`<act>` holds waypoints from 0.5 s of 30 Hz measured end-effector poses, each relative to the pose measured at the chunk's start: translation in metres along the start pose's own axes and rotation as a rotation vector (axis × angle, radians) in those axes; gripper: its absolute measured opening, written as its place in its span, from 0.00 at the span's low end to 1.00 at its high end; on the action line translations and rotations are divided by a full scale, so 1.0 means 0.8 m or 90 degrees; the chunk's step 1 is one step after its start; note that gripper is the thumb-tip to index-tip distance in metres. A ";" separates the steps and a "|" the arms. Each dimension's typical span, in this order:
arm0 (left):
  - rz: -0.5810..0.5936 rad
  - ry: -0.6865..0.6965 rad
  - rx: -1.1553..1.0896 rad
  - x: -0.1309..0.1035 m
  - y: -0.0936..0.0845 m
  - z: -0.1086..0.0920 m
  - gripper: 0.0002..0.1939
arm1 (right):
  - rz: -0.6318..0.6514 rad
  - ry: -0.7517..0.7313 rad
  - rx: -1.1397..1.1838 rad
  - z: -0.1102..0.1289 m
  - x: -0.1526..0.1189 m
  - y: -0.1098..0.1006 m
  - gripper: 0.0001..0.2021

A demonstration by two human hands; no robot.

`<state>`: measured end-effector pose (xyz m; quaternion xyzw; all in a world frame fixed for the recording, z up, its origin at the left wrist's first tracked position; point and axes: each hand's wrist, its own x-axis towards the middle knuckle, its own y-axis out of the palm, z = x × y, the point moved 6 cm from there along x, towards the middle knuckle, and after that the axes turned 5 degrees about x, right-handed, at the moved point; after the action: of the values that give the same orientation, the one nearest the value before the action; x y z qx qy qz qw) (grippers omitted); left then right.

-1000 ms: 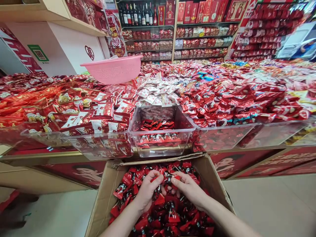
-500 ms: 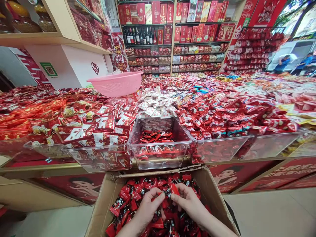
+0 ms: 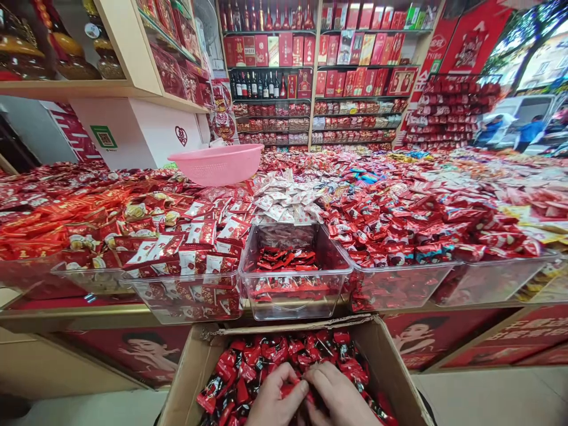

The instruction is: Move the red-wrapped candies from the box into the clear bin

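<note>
A cardboard box (image 3: 402,376) full of small red-and-black wrapped candies (image 3: 266,349) is right below me. Both my hands are down in it, close together. My left hand (image 3: 278,397) is closed, with a red wrapper showing between its thumb and forefinger. Beside it, my right hand (image 3: 335,393) curls downward over red wrappers; its fingertips are mostly hidden. Beyond the box, a clear plastic bin (image 3: 295,307) on the counter holds a low layer of similar red-and-black packets (image 3: 288,260).
Heaped bins of red packets flank the clear bin, such as the left bin (image 3: 186,305) and the right bin (image 3: 399,290). White packets (image 3: 290,198) lie behind it. A pink basket (image 3: 217,165) rests on the candies. Shelves (image 3: 313,71) of boxes and bottles stand at the back.
My hands have moved lower in the view and closer together, with the right fingers now turned down. The view has tilted upward a little. The counter bins look the same.
</note>
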<state>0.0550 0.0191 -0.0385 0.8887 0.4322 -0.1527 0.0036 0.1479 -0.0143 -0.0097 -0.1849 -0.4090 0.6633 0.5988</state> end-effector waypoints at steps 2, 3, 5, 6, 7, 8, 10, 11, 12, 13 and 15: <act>0.035 -0.016 -0.056 0.002 0.000 0.006 0.18 | -0.018 -0.043 -0.046 0.004 0.002 -0.010 0.09; 0.034 -0.011 -0.076 0.004 -0.004 0.006 0.18 | -0.038 -0.074 -0.062 0.011 0.003 -0.023 0.09; 0.013 0.001 -0.108 0.009 -0.015 0.007 0.18 | -0.090 -0.170 -0.061 0.038 0.005 -0.064 0.09; 0.001 0.001 -0.122 0.011 -0.021 0.008 0.18 | -0.121 -0.225 -0.051 0.057 0.006 -0.092 0.09; -0.011 0.000 -0.131 0.013 -0.027 0.010 0.17 | -0.150 -0.274 -0.039 0.075 0.009 -0.121 0.11; -0.023 0.001 -0.133 0.015 -0.032 0.012 0.17 | -0.182 -0.309 -0.033 0.093 0.014 -0.152 0.12; -0.036 -0.009 -0.117 0.019 -0.039 0.019 0.16 | -0.235 -0.319 -0.058 0.119 0.034 -0.209 0.14; -0.039 -0.017 -0.103 0.020 -0.040 0.023 0.15 | -0.252 -0.312 -0.081 0.128 0.050 -0.231 0.13; -0.042 -0.023 -0.088 0.021 -0.041 0.027 0.15 | -0.255 -0.295 -0.108 0.133 0.070 -0.247 0.11; -0.042 -0.027 -0.072 0.022 -0.041 0.031 0.15 | -0.245 -0.275 -0.136 0.134 0.093 -0.257 0.09; -0.036 -0.038 -0.047 0.023 -0.040 0.037 0.14 | -0.197 -0.227 -0.200 0.126 0.147 -0.259 0.07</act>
<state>0.0332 0.0486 -0.0678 0.8707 0.4619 -0.1630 0.0449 0.1817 0.0539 0.2372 -0.0911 -0.6288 0.5147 0.5756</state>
